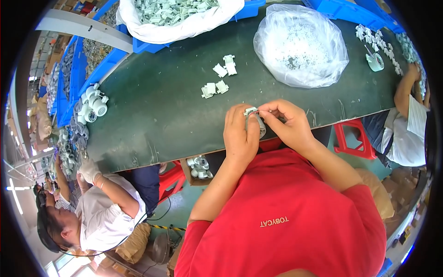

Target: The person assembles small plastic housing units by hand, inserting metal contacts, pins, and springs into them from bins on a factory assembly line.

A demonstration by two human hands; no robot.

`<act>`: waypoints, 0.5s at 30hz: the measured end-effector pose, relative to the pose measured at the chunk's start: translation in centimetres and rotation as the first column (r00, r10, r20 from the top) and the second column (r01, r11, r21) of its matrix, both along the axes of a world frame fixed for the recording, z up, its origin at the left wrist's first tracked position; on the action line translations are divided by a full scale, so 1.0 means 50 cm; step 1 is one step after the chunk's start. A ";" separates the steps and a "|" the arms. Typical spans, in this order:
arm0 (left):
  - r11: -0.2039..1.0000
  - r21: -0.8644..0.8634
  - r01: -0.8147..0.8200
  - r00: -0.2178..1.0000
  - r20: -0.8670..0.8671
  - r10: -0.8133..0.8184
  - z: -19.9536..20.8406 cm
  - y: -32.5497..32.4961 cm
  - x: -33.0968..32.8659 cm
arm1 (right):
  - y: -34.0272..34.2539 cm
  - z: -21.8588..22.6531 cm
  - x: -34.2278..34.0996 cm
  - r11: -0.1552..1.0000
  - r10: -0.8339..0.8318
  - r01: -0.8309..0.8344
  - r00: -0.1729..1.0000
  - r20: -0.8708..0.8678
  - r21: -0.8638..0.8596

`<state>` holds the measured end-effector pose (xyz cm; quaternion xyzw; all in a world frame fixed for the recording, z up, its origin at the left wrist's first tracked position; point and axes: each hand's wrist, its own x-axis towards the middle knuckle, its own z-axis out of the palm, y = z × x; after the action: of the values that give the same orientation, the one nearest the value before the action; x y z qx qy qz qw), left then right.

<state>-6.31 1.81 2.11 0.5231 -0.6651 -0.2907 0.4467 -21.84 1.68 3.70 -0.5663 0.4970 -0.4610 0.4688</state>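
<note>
In front of my body, at the near edge of the dark green table (180,120), both hands work close together. My left hand (240,134) is closed around a greyish-white round plastic part (262,129), with a small pale green plastic piece (250,111) at its top, by the thumb. Thumb and forefinger of my right hand (291,123) pinch together beside that piece. Between them is something thin and reddish, too small to name. Several loose pale green plastic pieces (229,64) lie on the table beyond my hands.
A clear plastic bag (339,57) of small whitish parts sits far right of centre, near a tape roll (376,63). A white sack (180,35) of pale green pieces stands at the back. White round parts (94,105) lie left. Co-workers (110,203) sit both sides; red stools (355,138) stand below.
</note>
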 end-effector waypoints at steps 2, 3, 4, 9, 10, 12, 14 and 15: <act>0.999 0.019 0.045 0.998 -0.038 -0.045 0.000 -0.001 0.000 | -0.006 -0.007 -0.002 1.000 0.002 -0.002 1.000 0.008 0.028; 0.999 0.021 0.046 0.998 -0.038 -0.045 0.003 -0.001 0.001 | -0.007 -0.008 -0.002 0.998 0.005 -0.006 1.000 0.017 0.054; 0.998 0.020 0.064 0.997 -0.033 -0.063 0.008 -0.002 0.003 | -0.007 -0.005 -0.003 0.998 0.005 -0.006 1.000 0.016 0.055; 0.997 0.014 0.069 0.997 0.023 -0.070 0.011 -0.004 0.012 | -0.016 0.014 -0.007 0.993 0.100 -0.101 0.995 0.010 0.065; 0.999 -0.004 0.050 0.999 0.005 -0.050 0.008 -0.003 0.015 | -0.029 0.016 -0.013 0.982 0.173 -0.172 0.985 0.003 0.077; 0.999 -0.036 0.019 1.000 0.000 -0.019 0.004 -0.006 0.024 | -0.076 0.010 -0.024 0.947 0.315 -0.318 0.948 -0.053 -0.049; 0.997 -0.071 -0.008 0.999 -0.040 0.005 -0.001 -0.006 0.042 | -0.130 0.014 0.001 0.966 0.245 -0.254 0.960 -0.137 -0.045; 0.996 -0.078 -0.031 0.999 -0.042 0.028 0.000 -0.005 0.055 | -0.156 0.019 0.026 0.971 0.185 -0.213 0.956 -0.229 -0.106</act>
<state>-3.58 1.58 2.10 0.5087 -0.6589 -0.2684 0.4848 -20.54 -6.12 4.66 -0.6896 0.4547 -0.3778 0.4182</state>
